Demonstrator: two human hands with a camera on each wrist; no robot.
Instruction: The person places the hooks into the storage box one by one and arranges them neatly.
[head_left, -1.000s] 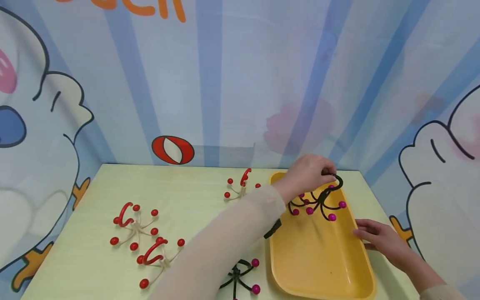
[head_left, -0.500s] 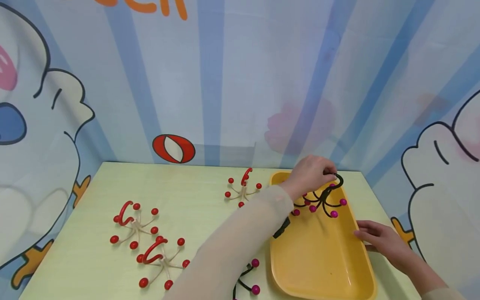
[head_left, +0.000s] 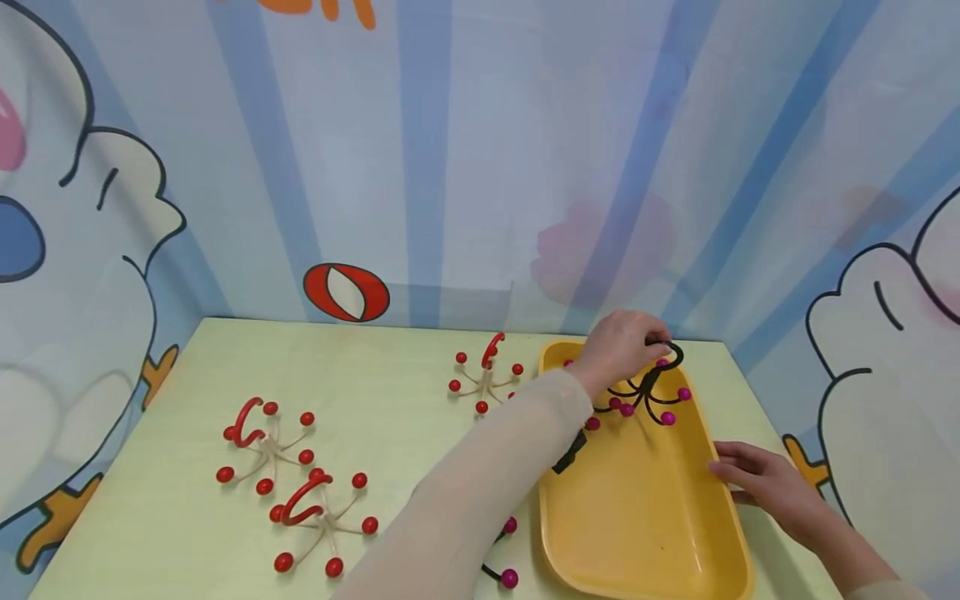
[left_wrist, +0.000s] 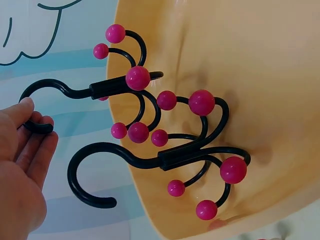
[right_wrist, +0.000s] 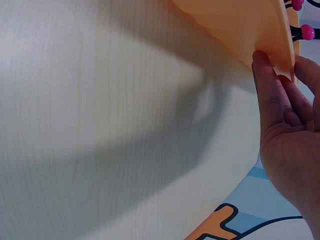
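Note:
My left hand (head_left: 624, 343) pinches the curved end of a black multi-arm hook (left_wrist: 111, 87) with pink ball tips, over the far end of the yellow tray (head_left: 637, 517). Beside it in the left wrist view, a second black hook (left_wrist: 180, 156) of the same kind lies in the tray, its curved end unheld. In the head view, the left forearm partly covers this second one. My right hand (head_left: 772, 492) grips the tray's right rim, fingers on the outer wall, as the right wrist view (right_wrist: 292, 135) also shows.
Three cream hooks with red ball tips stand on the table: one far (head_left: 486, 379), one left (head_left: 267, 446), one nearer (head_left: 324, 521). Another black hook (head_left: 502, 575) is mostly hidden under the left sleeve. A printed cloth (head_left: 480, 167) rises behind the table.
The left hand and its black hook have shifted slightly toward the tray's far end. The left forearm has moved right, covering more of the table's black hook. The right hand stays on the rim.

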